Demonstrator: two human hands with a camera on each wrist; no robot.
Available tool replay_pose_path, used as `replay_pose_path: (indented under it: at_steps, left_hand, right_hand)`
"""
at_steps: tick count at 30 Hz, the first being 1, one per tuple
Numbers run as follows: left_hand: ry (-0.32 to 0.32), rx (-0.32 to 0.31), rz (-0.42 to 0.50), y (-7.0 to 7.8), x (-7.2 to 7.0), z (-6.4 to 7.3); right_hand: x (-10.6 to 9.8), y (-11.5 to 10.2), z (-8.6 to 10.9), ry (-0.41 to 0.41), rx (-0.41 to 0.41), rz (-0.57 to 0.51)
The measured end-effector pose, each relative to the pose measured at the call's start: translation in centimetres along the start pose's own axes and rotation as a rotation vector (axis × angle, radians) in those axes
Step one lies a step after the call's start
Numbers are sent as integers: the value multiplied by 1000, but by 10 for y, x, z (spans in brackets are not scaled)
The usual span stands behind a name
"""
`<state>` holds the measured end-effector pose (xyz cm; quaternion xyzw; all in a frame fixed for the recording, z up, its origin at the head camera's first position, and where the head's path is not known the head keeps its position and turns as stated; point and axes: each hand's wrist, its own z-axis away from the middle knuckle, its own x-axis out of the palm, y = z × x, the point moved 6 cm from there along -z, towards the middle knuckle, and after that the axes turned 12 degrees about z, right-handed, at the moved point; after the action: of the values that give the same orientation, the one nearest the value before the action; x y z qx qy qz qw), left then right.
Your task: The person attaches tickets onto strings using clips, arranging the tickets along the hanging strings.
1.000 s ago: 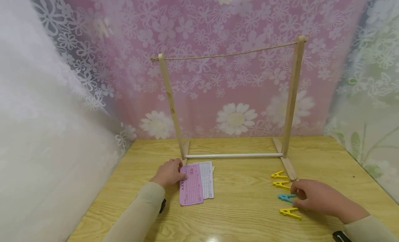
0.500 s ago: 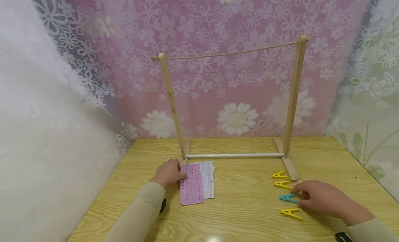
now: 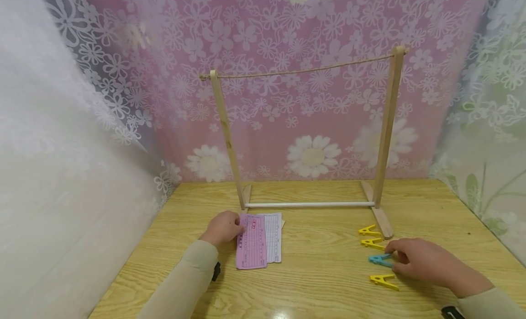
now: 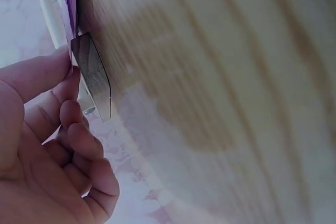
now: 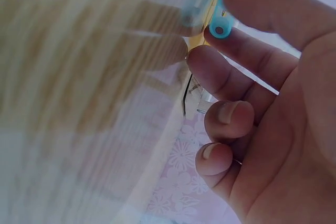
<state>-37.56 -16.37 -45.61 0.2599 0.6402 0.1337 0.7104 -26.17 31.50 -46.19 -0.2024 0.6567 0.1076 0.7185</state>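
My left hand (image 3: 222,228) pinches the upper left corner of a pink printed form (image 3: 252,248) between thumb and forefinger. In the left wrist view the pink form (image 4: 69,3) appears edge-on, just off the wood. Partly under it lies a white printed form (image 3: 273,239), with a pale corner of another sheet peeking out at its right. On the right, my right hand (image 3: 423,260) has thumb and forefinger on the two handle ends of a blue clothespin (image 3: 376,259), which lies on the table. The right wrist view shows the blue clothespin (image 5: 220,27) between those fingertips.
Yellow clothespins (image 3: 371,242) lie in a column with the blue one; another yellow clothespin (image 3: 383,281) is nearest the front. Behind stands a wooden frame (image 3: 388,127) with a twine line (image 3: 304,71) across its top and a white rod (image 3: 308,204) low down. Floral curtains surround the table.
The pink form has shifted slightly back and left in my left hand, its near edge moving with it. My right hand's fingers have spread a little across the blue clothespin's handles.
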Motion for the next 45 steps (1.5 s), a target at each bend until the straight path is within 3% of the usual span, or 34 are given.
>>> replay_pose_path:
  at_steps: [11, 20, 27, 45]
  left_hand:
    - [19, 51, 18, -2, -4, 5]
    - [32, 71, 47, 5, -11, 11]
    - [48, 100, 98, 15, -17, 19]
    - [90, 217, 109, 38, -28, 35]
  right_hand:
    - [-1, -2, 1, -10, 36, -110]
    - [-7, -7, -1, 18, 10, -201]
    - [-13, -14, -1, 61, -30, -207]
    - [-35, -26, -8, 120, -71, -189]
